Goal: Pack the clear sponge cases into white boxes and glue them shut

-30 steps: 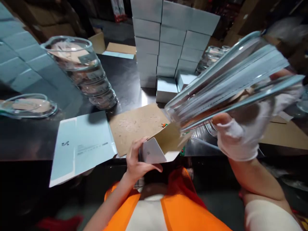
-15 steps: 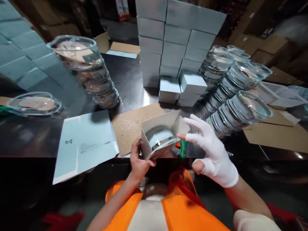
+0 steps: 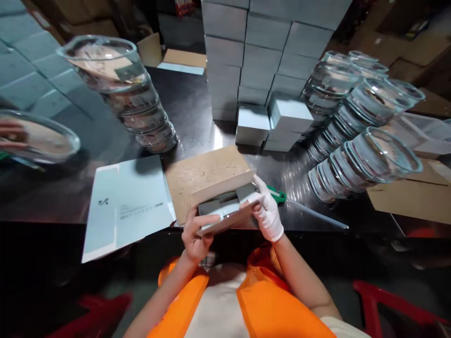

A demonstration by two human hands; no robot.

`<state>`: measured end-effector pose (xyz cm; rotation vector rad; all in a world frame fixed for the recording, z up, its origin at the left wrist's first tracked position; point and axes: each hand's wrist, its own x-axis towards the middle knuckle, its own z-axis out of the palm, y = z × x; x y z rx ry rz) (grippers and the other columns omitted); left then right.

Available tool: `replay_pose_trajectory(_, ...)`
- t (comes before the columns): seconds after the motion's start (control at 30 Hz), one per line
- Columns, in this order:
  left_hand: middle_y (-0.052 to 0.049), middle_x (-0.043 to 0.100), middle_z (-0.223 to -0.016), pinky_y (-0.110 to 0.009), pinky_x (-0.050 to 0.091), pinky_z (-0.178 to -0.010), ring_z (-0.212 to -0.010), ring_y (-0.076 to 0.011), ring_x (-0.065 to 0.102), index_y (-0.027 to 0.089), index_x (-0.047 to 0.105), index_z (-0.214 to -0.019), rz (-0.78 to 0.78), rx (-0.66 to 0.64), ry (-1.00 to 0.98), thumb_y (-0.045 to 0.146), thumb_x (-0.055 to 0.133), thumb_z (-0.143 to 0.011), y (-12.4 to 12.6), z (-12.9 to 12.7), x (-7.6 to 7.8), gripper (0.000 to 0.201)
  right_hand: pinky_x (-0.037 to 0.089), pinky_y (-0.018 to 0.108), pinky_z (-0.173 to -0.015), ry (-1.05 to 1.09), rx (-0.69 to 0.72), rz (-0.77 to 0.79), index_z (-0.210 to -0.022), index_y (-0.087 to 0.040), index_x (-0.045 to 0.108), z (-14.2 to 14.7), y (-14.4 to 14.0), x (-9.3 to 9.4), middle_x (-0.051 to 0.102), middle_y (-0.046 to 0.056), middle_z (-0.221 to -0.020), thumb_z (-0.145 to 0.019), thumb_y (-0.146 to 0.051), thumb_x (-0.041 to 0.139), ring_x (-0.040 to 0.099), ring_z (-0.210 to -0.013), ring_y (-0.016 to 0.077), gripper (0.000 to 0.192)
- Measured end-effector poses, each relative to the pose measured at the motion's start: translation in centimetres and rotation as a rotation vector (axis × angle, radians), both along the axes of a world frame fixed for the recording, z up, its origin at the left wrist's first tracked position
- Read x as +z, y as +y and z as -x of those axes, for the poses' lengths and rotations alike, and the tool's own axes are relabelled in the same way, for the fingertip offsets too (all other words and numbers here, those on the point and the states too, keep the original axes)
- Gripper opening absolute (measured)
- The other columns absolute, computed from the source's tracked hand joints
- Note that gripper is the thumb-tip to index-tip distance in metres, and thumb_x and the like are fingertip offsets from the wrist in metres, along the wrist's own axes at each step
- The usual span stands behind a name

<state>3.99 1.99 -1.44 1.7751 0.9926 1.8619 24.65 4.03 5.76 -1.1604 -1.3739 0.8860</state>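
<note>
Between my two hands is a small white cardboard box (image 3: pixel 225 187), its flaps standing up along the open top. Inside sits a clear glass dish (image 3: pixel 225 210), partly hidden by the flaps and my fingers. My bare left hand (image 3: pixel 198 232) grips the box's left end, fingers reaching over the near flap. My right hand (image 3: pixel 268 215), in a white glove with bare fingertips, closes on the right end. Under the box lies a brown cardboard sheet (image 3: pixel 204 169). Just right of the glove is a green tool (image 3: pixel 277 194) with a translucent rod pointing right.
A flat printed white carton (image 3: pixel 128 206) overhangs the table's front edge. Stacked glass containers stand left (image 3: pixel 123 94) and right (image 3: pixel 362 155). White boxes (image 3: pixel 264 56) form a wall behind. At far left another person's hand (image 3: pixel 12 134) is at a glass dish (image 3: pixel 49 141).
My right hand has come in from the right and now grips the box. The box is tilted, and its far flap leans over the dish. The other person's hand has appeared at far left.
</note>
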Motion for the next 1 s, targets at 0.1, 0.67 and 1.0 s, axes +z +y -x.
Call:
replay_pose_trajectory(0.1,0.0,0.071,-0.099,-0.031,0.056,-0.072,-0.076,-0.0163,0.067,0.041,0.048,-0.145,-0.024,0.06,-0.096,0.048,0.068,-0.099,0.1,-0.9,1.0,0.051,0.054,0.043,-0.108,0.188,-0.165,0.01,-0.119,-0.025,0.06,2.5,-0.1,0.5,0.068,0.011,-0.134,-0.085,-0.044,0.073,0.067,-0.121,0.0259,0.041)
replay_pose_trajectory(0.67,0.002,0.065,-0.083,-0.044,0.057,-0.091,-0.078,-0.0211,0.066,0.028,0.07,-0.101,-0.207,0.156,0.224,0.05,0.084,-0.08,1.5,1.6,-2.3,0.033,0.053,0.037,-0.081,-0.518,-0.448,0.751,-0.093,-0.02,0.072,-6.6,-1.8,-3.4,0.079,0.012,-0.097,-0.068,-0.041,0.086,0.074,-0.098,0.0324,0.036)
replay_pose_trajectory(1.0,-0.002,0.067,-0.085,-0.06,0.037,-0.124,-0.112,-0.0337,0.069,0.025,0.074,-0.098,0.032,0.348,-0.003,0.042,0.083,-0.077,-4.4,5.9,-1.0,0.028,0.053,0.028,-0.052,0.084,-0.397,0.614,-0.092,-0.024,0.051,-4.3,-4.3,-3.8,0.07,-0.002,-0.066,-0.067,-0.044,0.073,0.063,-0.053,0.0158,0.039)
